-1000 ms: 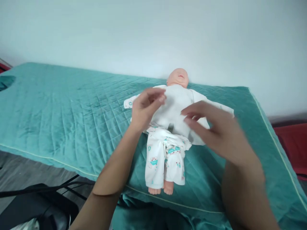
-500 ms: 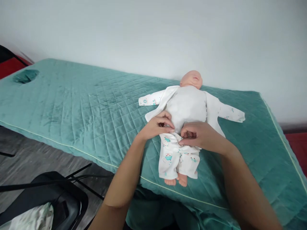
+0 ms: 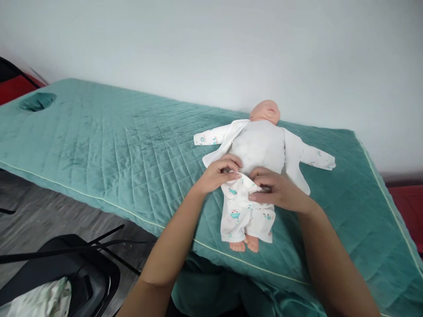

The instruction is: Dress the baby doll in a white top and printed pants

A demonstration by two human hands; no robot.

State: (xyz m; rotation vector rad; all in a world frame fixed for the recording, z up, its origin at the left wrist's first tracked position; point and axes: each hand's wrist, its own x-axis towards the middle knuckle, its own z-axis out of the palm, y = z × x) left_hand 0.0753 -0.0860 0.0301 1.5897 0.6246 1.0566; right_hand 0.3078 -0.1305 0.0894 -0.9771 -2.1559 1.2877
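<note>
A baby doll (image 3: 256, 143) lies on its back, its head toward the wall and its bare feet toward me. It wears an open white jacket (image 3: 295, 154) with both sleeves spread out, and printed white trousers (image 3: 235, 215) on its legs. My left hand (image 3: 220, 173) pinches the trousers' waistband at the doll's hip on the left. At the other side of the waist, my right hand (image 3: 276, 189) is closed on the waistband too, with its fingertips partly hidden. Between the hands the waistband is lifted and stretched across the lower belly.
The doll rests on a bed with a quilted green cover (image 3: 139, 145), which has a face hole (image 3: 38, 102) at its far left end. A white wall (image 3: 211, 48) runs behind it. A black chair (image 3: 95, 268) with a light patterned cloth (image 3: 42, 301) stands at lower left.
The front of the trousers' waistband, bunched up before, is now drawn upward and flatter over the belly. My left hand has risen slightly. The camera view has shifted a little.
</note>
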